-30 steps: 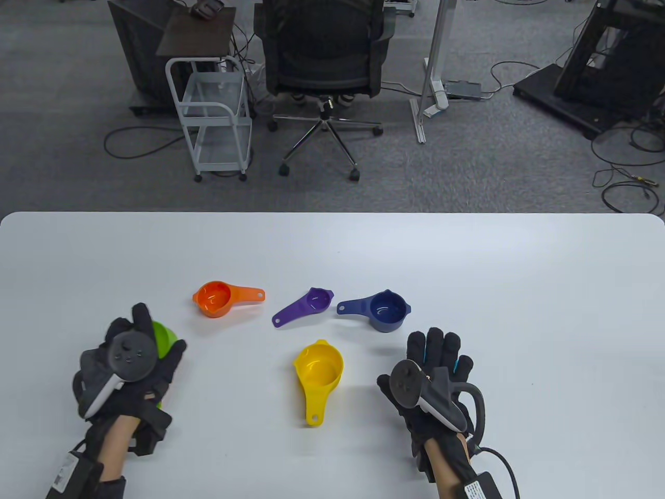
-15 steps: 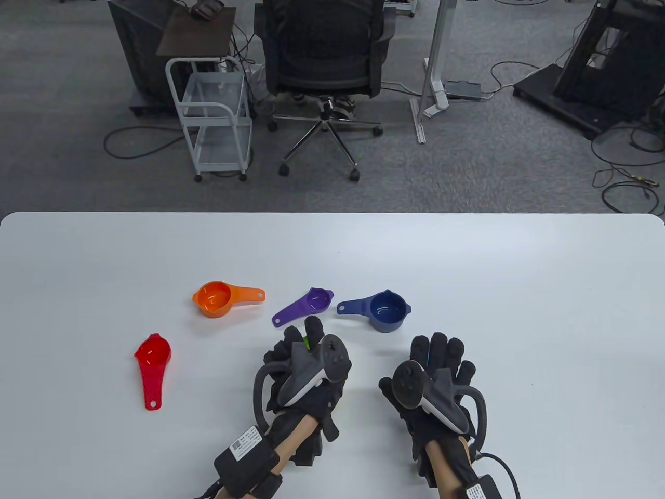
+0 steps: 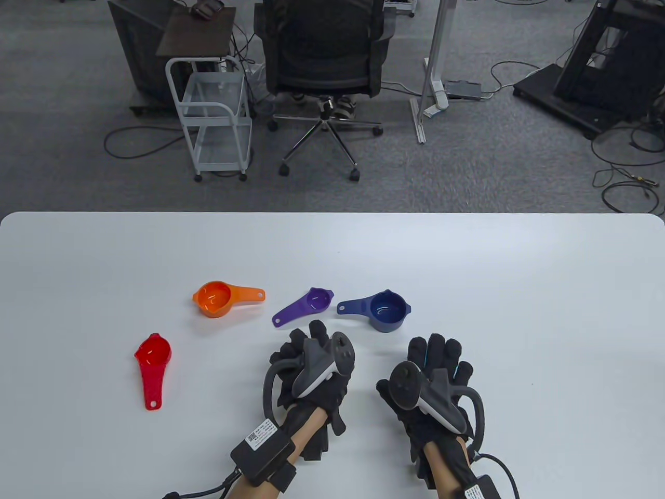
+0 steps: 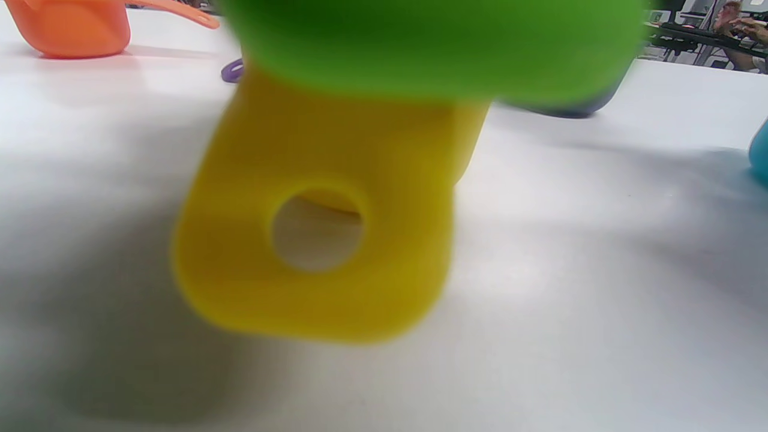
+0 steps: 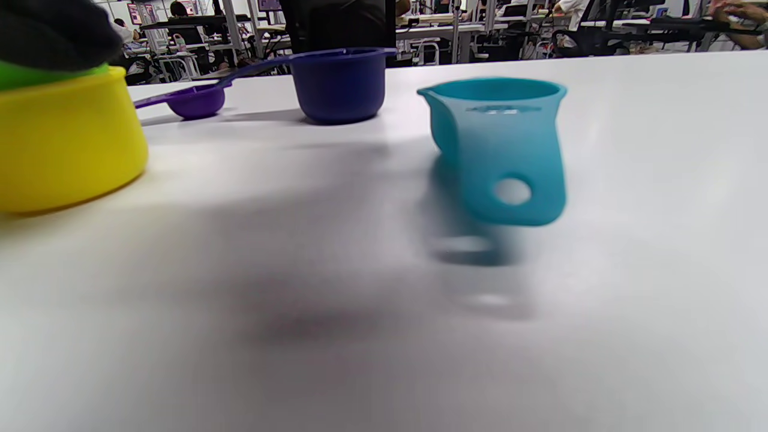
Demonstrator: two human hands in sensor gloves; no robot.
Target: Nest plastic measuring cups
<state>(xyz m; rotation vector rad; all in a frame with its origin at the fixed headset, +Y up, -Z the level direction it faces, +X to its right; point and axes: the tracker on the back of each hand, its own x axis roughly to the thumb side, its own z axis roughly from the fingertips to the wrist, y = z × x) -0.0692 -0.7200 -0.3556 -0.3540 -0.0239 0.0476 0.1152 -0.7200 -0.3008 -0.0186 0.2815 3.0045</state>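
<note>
My left hand rests over the yellow cup and holds the green cup, both hidden under it in the table view. In the left wrist view the green cup sits in the yellow cup, whose handle points at the camera. The right wrist view shows green inside yellow with my glove on top. My right hand lies flat and open above the teal cup, which stands free. The orange cup, purple cup, navy cup and red cup stand apart on the table.
The white table stretches bare to the right and toward the far edge. Beyond that edge are an office chair and a white wire cart on the floor.
My left hand carried the green cup from the left side to the centre and set it down over the yellow cup, uncovering the red cup. My right hand has barely moved.
</note>
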